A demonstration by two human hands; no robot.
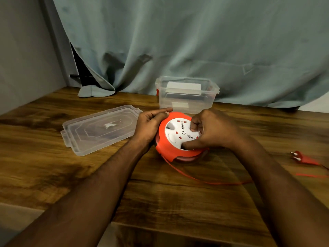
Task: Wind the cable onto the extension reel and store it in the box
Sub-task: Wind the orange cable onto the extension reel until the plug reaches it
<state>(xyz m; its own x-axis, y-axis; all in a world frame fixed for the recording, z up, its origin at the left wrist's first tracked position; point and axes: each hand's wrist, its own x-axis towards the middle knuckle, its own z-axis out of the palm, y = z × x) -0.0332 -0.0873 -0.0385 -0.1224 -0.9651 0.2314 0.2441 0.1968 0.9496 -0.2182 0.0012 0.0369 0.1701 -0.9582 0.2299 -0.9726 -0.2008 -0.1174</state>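
A round red extension reel (165, 145) with a white socket face (175, 131) lies flat on the wooden table (160, 196). My left hand (151, 124) grips its left rim, fingers laid over the top edge. My right hand (211, 130) covers the reel's right side, its fingers curled into the white centre. A thin red cable (195, 179) runs from the reel's front toward the right. The red two-pin plug (300, 156) lies on the table at the far right. The clear plastic box (187, 94) stands open just behind the reel.
The box's clear lid (99, 128) lies flat on the table to the left of the reel. A grey-green curtain (178, 41) hangs behind the table. The table's front edge (160, 227) runs near the bottom of the view.
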